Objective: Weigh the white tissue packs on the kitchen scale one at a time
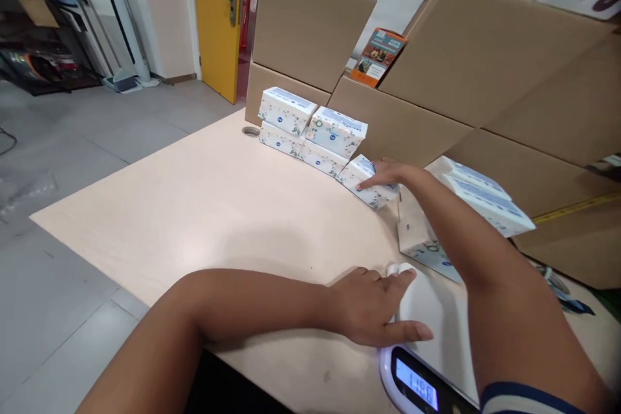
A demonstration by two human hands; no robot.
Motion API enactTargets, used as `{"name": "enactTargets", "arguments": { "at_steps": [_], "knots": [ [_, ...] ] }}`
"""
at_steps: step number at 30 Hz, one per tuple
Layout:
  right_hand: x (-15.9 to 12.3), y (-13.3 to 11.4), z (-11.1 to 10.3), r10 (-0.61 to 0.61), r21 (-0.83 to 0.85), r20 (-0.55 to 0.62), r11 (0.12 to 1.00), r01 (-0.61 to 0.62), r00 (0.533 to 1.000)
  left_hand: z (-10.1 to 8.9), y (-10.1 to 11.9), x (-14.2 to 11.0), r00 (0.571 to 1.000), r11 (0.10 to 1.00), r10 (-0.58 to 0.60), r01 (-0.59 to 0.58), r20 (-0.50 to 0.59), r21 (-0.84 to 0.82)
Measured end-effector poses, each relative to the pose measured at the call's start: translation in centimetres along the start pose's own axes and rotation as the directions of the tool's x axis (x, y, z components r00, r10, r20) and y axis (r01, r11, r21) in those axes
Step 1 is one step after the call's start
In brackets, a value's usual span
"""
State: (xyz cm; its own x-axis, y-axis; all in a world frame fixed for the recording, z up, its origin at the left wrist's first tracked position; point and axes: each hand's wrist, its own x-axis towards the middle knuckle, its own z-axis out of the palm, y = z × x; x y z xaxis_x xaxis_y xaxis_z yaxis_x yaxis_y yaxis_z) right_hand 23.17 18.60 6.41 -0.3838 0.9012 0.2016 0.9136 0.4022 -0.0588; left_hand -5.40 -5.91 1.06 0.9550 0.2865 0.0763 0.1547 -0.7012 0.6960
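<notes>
My right hand (385,173) reaches across the table and grips a white floral tissue pack (358,171), thumb on the near side and the other fingers partly hidden behind. This pack sits at the right end of a row of similar tissue packs (334,129), stacked two high. Closer to me, my left hand (371,307) lies at the edge of a white digital scale (439,310), its thumb and index finger apart. Lit digits show on the scale's display (416,385). My right forearm covers part of the scale and part of another group of tissue packs (485,191).
Large open cardboard boxes (412,113) line the back of the table (194,207). An orange and teal printed box (378,55) leans among them. A round cable hole (251,132) lies near the far edge. Beyond the table are a yellow door (216,26) and tiled floor.
</notes>
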Motion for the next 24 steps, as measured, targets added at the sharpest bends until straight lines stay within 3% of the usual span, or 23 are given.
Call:
{"name": "enactTargets", "arguments": {
  "at_steps": [2, 4, 9, 11, 14, 17, 21, 24],
  "knots": [
    [-1.6, -2.5, -0.2, 0.174, -0.050, 0.143, 0.984, -0.169, 0.974, -0.1, -0.1, 0.0, 1.000, 1.000, -0.002, 0.002, 0.010, 0.007],
    [-3.5, -5.8, -0.4, 0.248, -0.070, 0.220, 0.969, -0.238, 0.944, -0.3, -0.1, 0.0, 1.000, 1.000, -0.009, 0.009, 0.024, 0.022],
    [-7.9, -14.7, -1.8, 0.285, -0.058, 0.262, 0.958, -0.280, 0.922, -0.2, -0.5, 0.1, 0.999, 0.996, 0.033, -0.033, 0.001, 0.079],
    [-9.1, -17.2, -3.3, 0.238, -0.101, 0.204, 0.970, -0.222, 0.949, -0.1, -1.0, 0.1, 0.998, 0.996, 0.054, -0.052, -0.027, 0.072],
    [-11.3, -19.2, -6.8, 0.148, -0.149, -0.024, 0.977, -0.150, 0.989, -0.1, -1.7, 0.3, 0.995, 0.998, 0.065, -0.064, -0.081, 0.021],
    [-15.5, -20.3, -11.4, 0.155, -0.132, -0.172, 0.975, -0.179, 0.973, -0.4, -2.4, 0.6, 0.983, 0.985, 0.101, -0.120, -0.151, -0.124],
    [-23.3, -21.6, -16.1, 0.283, -0.079, -0.145, 0.952, -0.296, 0.948, -0.6, -3.4, 1.0, 0.960, 0.937, -0.032, -0.068, -0.278, -0.342],
    [-27.7, -21.7, -16.7, 0.352, -0.041, -0.035, 0.935, -0.353, 0.935, -0.7, -4.2, 1.6, 0.887, 0.895, -0.189, -0.021, -0.422, -0.446]
  ]
}}
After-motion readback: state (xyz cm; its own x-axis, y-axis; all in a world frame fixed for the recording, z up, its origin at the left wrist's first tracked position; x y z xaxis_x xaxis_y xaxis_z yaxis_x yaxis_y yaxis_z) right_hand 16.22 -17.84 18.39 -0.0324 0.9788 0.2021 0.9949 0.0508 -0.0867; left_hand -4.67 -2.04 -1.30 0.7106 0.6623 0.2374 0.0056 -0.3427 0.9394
